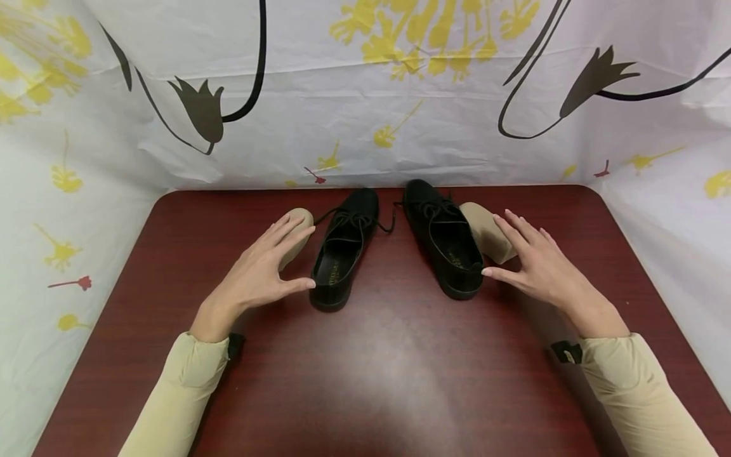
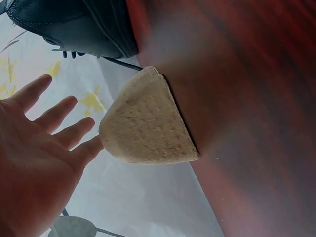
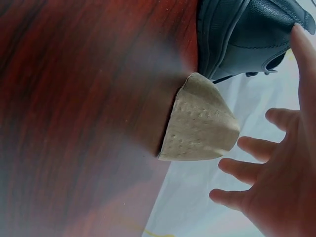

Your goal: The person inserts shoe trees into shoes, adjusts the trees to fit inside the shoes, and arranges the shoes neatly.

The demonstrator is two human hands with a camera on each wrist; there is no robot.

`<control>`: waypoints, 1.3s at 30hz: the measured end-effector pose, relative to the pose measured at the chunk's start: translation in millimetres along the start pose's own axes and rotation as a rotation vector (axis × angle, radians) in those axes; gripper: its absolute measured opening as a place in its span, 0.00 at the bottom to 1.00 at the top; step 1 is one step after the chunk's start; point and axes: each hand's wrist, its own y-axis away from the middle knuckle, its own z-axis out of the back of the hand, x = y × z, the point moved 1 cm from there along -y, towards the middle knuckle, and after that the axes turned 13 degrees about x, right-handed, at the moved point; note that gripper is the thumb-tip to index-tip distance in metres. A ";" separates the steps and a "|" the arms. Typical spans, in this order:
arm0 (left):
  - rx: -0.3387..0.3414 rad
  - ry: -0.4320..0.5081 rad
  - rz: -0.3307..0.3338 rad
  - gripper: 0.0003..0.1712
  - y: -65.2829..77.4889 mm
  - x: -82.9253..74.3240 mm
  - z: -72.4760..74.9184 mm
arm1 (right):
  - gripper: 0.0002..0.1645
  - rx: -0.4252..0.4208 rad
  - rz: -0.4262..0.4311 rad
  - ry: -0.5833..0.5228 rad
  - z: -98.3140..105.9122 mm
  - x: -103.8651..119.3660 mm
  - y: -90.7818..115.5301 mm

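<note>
From my head, I see my left hand (image 1: 259, 270) held with its fingers straight and spread, partly covering the left cardboard piece (image 1: 296, 251). The left shoe (image 1: 349, 244) is just to the right of this hand, its heel by my thumb tip. My right hand (image 1: 539, 263) is spread the same way; the right cardboard piece (image 1: 485, 228) lies just left of its fingers, between them and the right shoe (image 1: 442, 241), whose heel is at my thumb tip. Both shoes are black with laces, toes toward the patterned cloth (image 1: 388, 108), on the dark red table (image 1: 371, 374).

From my left wrist, my four fingers stay apart, straight, with the little fingertip at the rounded end of the left cardboard piece; I cannot tell whether they touch. The left shoe is at the top, beyond that piece.

From my right wrist, my fingers are spread too, pointing at the rounded end of the right cardboard piece. My thumb tip overlaps the heel of the right shoe; contact is unclear.
</note>
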 end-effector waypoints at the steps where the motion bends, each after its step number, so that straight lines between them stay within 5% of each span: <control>1: 0.002 0.003 0.003 0.53 0.1 0.3 -0.3 | 0.60 -0.003 0.007 0.000 -0.2 0.0 -0.1; 10: -0.005 0.015 0.018 0.49 -2.4 0.0 0.1 | 0.56 0.018 0.005 -0.044 2.9 -0.8 -1.4; 29: -0.082 0.010 -0.112 0.46 -28.9 -10.7 0.5 | 0.50 0.057 -0.032 -0.081 1.7 -16.1 -7.1; 39: -0.074 -0.010 -0.118 0.45 -39.6 -17.0 4.5 | 0.51 0.091 -0.075 -0.051 2.4 -22.1 -6.3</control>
